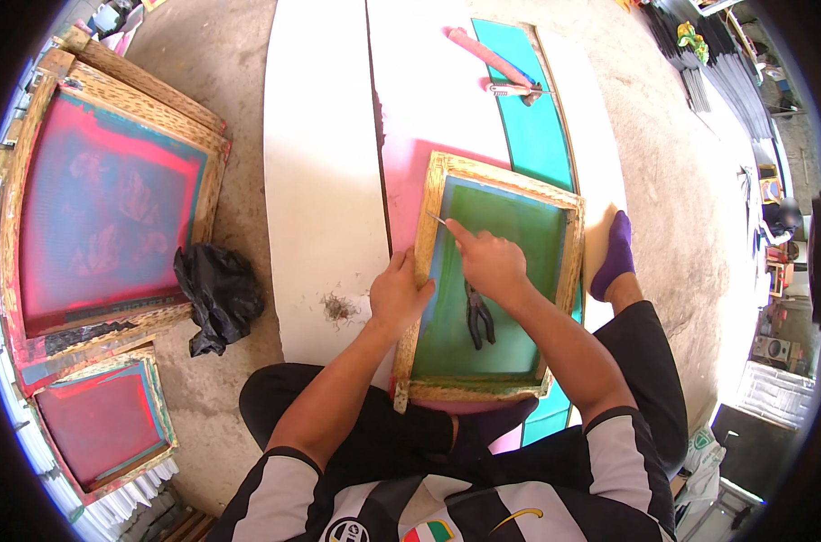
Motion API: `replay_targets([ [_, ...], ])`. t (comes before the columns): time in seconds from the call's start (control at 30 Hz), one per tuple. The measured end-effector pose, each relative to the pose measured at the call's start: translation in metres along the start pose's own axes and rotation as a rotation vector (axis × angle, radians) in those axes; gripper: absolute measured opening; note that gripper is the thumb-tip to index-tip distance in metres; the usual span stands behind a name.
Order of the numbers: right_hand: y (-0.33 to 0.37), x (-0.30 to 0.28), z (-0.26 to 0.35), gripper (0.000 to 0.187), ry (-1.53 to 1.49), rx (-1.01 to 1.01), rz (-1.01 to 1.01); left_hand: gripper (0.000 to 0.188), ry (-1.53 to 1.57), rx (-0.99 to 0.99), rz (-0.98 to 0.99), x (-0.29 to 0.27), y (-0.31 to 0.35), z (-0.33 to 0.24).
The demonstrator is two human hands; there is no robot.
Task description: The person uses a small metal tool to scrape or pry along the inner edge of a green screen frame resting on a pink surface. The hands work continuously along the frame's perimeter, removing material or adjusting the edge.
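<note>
A wooden screen-printing frame (419, 262) with green mesh lies in front of me, its near end by my legs. My left hand (400, 294) is closed around its left rail. My right hand (492, 262) grips a thin metal tool (438, 219), whose narrow tip touches the upper part of that rail; its handle is hidden in my fingers. Pliers with dark handles (479, 323) rest on the green mesh, just below my right hand. Left of the frame, a small heap of thin dark bits (340, 308) is scattered on the white board (316, 181).
A hammer with a pink-wrapped handle (487, 56) and a white-handled tool (508, 89) lie on a teal strip (541, 135) at the far side. Screen frames (212, 172) and a smaller one (162, 425) lean at left, beside a black plastic bag (219, 294).
</note>
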State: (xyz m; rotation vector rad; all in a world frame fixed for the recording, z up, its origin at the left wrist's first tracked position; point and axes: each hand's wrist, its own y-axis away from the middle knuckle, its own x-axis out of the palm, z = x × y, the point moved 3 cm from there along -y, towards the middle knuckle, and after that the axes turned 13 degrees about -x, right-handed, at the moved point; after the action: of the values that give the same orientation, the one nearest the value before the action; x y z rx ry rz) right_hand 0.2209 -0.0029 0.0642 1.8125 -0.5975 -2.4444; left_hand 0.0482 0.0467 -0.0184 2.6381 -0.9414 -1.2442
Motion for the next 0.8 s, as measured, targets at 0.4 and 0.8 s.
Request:
replay_targets([
  [0.4,-0.017,0.013,-0.032,0.042,-0.319,-0.091,0.047,0.077,0.009,-0.01,0.003,0.0,-0.002,0.004],
  [0.8,-0.033,0.033,-0.054,0.044,-1.163,0.226,0.2,0.075,-0.019,-0.014,0.052,-0.001,-0.006,0.005],
])
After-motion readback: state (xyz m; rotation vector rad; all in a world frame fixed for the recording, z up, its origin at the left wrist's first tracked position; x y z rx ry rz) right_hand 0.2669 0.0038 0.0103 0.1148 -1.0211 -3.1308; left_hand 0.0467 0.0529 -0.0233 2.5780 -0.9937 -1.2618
